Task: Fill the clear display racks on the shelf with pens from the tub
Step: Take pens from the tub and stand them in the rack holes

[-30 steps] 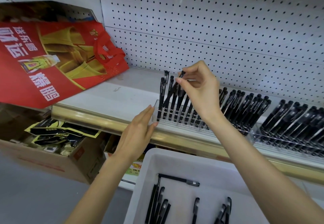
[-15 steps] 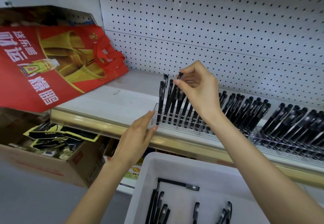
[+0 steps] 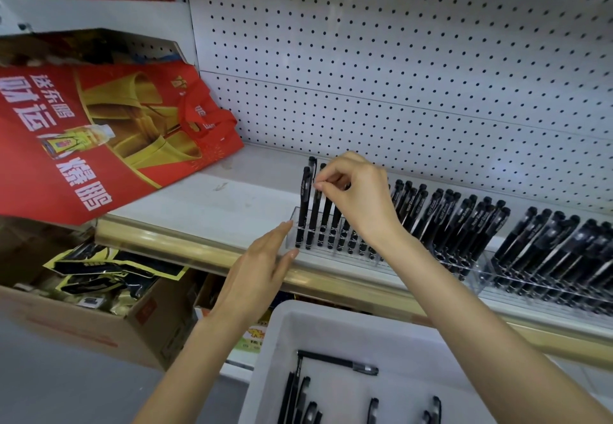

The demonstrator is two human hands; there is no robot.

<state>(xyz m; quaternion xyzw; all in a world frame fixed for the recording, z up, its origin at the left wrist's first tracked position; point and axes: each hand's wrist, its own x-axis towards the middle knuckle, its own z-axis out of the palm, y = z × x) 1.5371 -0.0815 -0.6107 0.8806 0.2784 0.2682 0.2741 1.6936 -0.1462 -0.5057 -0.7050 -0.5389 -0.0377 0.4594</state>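
Pinching now: the right hand (image 3: 358, 198) is clamping thumb and forefinger on the top of a black pen (image 3: 315, 214), which is standing in the clear rack (image 3: 292, 236) near its nine o'clock end. Left hand (image 3: 258, 271), fingers straight, is touching that end. Loose pens (image 3: 335, 362) are lying in the white tub (image 3: 331, 322) at six o'clock.

A white perforated pegboard panel (image 3: 398, 59) backs a pale store shelf (image 3: 205, 198) edged with a gold-coloured price rail (image 3: 166, 241), with light glancing off the panel's upper face. A red printed carrier bag (image 3: 99, 138) lies at the shelf's left end, above an open cardboard box (image 3: 83, 324) of black-and-yellow packets (image 3: 99, 271) on a grey floor (image 3: 66, 390).
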